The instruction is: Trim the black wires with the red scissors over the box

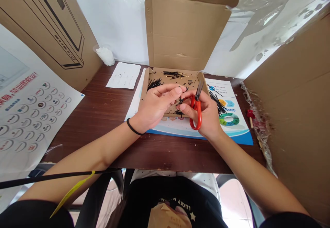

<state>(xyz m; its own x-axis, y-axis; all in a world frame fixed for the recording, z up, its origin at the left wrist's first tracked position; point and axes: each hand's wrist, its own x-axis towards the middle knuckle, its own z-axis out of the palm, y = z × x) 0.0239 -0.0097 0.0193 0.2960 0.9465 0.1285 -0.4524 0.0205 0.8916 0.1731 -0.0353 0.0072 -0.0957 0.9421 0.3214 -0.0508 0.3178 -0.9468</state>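
Over the front of an open cardboard box [177,32], my left hand [156,104] has its thumb and fingers pinched together; what lies between the tips is too small to name. My right hand [203,114] is closed around red-handled scissors [198,109], whose dark blades point up and away. The fingertips of both hands nearly meet. Black strips with gold-coloured ends [174,74] lie at the back of the box, and a bundle of black strips [154,83] is at its left. Small black bits are scattered on the box floor. More black strips [218,102] rest on the printed sheet to the right.
A white paper [123,75] with small black bits lies at the back left, near a white plastic bag [105,56]. The printed sheet [238,131] is under the box. Cardboard panels [299,118] flank the brown table [165,155]. A small red object [250,114] lies right.
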